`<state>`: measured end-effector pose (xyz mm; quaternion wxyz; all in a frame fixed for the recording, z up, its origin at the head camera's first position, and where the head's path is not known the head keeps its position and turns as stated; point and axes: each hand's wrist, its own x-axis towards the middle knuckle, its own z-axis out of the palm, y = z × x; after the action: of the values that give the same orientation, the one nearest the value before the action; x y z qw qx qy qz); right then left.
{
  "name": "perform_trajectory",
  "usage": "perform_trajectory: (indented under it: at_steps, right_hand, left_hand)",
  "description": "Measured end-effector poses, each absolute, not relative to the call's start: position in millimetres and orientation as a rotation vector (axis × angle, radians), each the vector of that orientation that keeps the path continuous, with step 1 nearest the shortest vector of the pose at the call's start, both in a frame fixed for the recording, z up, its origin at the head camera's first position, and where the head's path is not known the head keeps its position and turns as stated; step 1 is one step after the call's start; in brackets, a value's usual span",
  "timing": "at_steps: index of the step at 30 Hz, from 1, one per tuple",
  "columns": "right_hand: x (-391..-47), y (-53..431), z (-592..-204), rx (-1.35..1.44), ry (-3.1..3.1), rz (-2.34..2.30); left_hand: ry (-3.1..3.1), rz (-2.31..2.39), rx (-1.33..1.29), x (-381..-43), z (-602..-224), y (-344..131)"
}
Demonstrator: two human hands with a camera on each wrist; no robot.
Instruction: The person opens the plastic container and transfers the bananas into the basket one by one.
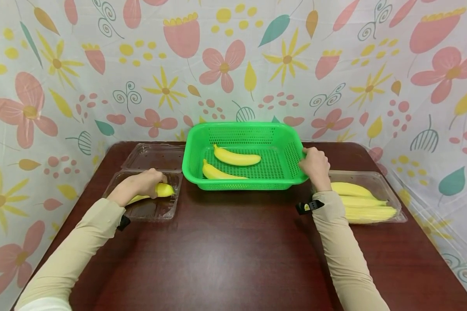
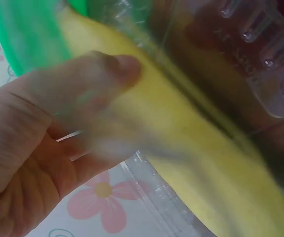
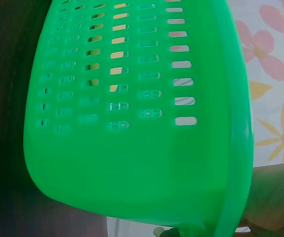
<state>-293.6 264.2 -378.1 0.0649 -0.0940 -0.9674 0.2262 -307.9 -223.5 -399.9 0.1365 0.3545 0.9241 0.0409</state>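
Observation:
My left hand (image 1: 143, 183) grips a yellow banana (image 1: 164, 190) over an open clear plastic clamshell box (image 1: 149, 212) on the left. In the left wrist view the thumb lies along the top side of the banana (image 2: 181, 118), and the picture is blurred there. My right hand (image 1: 316, 166) holds the right end of a green perforated basket (image 1: 241, 186) by its rim. Two bananas lie inside the basket: one banana (image 1: 237, 158) towards the back, another banana (image 1: 219, 172) nearer the front left. The right wrist view is mostly filled by the outside of the basket (image 3: 127, 163).
To the right, a second clear plastic box (image 1: 387, 183) contains several bananas (image 1: 367, 214), beside the right forearm. The left box's lid (image 1: 153, 157) lies folded back next to the basket. A flower-patterned curtain (image 1: 225, 99) hangs behind the dark wooden table (image 1: 225, 259).

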Motion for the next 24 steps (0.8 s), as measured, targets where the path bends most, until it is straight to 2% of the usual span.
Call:
perform_trajectory:
  at_steps: [24]
  right_hand:
    - [-294.8, 264.6, -378.5, -0.293, -2.931, 0.67]
  left_hand:
    - [2.734, 0.108, 0.943, -296.4, -367.8, -212.7]
